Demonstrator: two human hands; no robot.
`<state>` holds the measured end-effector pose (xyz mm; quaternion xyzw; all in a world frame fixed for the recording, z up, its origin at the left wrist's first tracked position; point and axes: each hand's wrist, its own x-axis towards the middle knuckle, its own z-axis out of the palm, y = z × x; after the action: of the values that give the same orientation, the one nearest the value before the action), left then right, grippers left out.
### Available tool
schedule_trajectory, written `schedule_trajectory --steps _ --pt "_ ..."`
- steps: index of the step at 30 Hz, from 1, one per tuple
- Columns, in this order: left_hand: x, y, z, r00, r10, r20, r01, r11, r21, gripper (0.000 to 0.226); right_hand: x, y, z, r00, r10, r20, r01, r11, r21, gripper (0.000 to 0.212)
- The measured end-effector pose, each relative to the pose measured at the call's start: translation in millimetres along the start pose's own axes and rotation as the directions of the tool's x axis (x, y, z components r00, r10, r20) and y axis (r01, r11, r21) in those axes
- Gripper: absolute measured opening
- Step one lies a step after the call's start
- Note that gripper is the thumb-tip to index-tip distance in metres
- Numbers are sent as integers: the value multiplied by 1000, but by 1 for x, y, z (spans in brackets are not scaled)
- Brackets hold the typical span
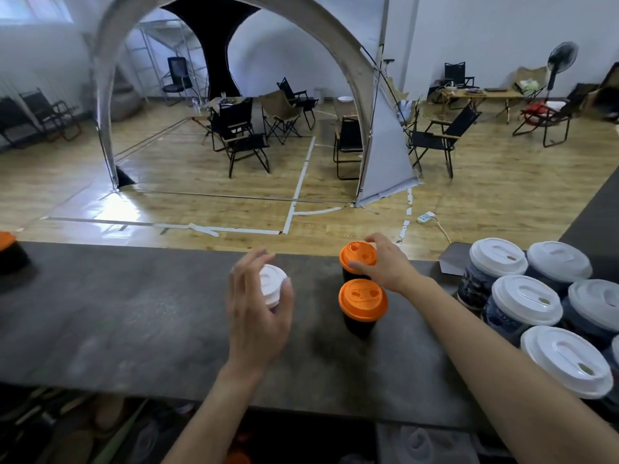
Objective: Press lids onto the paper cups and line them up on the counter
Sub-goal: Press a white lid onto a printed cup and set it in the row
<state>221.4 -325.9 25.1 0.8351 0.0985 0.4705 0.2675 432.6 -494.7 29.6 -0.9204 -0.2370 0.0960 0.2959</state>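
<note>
My left hand (258,309) curls round a white-lidded cup (273,286) near the middle of the dark counter (134,313); most of the cup's body is hidden behind the palm. My right hand (385,262) grips the far black cup with an orange lid (357,257) near the counter's far edge, thumb on the near side of the lid. A second black cup with an orange lid (362,299) stands just in front of it, untouched.
Several dark printed cups with white lids (522,299) crowd the counter's right end. Another orange-lidded cup (8,249) sits at the far left edge. Beyond the counter lie a wooden floor, folding chairs and a tent arch.
</note>
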Motion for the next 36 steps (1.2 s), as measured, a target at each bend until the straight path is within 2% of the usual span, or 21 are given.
schedule_trajectory --steps 2,4,5,8,10,13,15,18,24,27,29,32,34,36 --pt "14 -29 -2 965 -249 77 250 968 1 57 -4 -4 -2 999 5 -53 -6 1000 -17 71" --pt "18 -44 -2 832 -481 275 525 844 -111 67 -12 -16 -3 990 -43 -134 37 998 -41 63" --pt "18 -49 0 788 -523 324 592 788 -167 68 -16 -25 -2 977 -110 -184 101 993 -55 58" --pt "13 -53 3 795 -532 291 597 772 -221 55 -32 -55 6 893 -335 -301 340 940 -36 32" --pt "12 -51 1 801 -526 286 587 784 -203 50 -48 -71 28 891 -365 -271 398 914 75 50" --pt "4 -51 -2 821 -497 281 557 804 -209 55 -86 -86 77 938 -342 -56 342 885 317 63" --pt "-4 -46 -2 832 -492 259 543 817 -194 44 -101 -84 114 932 -364 0 327 838 436 76" --pt "-21 -38 2 836 -506 213 549 779 -303 24 -105 -72 153 955 -295 -33 258 771 582 87" --pt "-34 -40 6 843 -501 197 536 749 -389 34 -106 -49 185 967 -219 -127 252 781 571 75" --pt "-30 -41 7 839 -499 217 544 750 -377 28 -103 -50 188 965 -205 -162 261 765 589 75" --pt "-27 -47 10 805 -529 270 591 674 -443 29 -103 -52 187 959 -199 -204 282 768 575 72" --pt "-18 -46 6 616 -634 467 774 375 -511 45 -101 -47 188 964 -178 -195 260 773 578 67" --pt "-16 -40 6 596 -670 444 781 354 -514 45 -100 -48 188 965 -180 -192 260 778 572 70" --pt "-20 -31 7 640 -673 370 744 423 -517 45 -101 -53 186 968 -160 -192 245 768 592 80"
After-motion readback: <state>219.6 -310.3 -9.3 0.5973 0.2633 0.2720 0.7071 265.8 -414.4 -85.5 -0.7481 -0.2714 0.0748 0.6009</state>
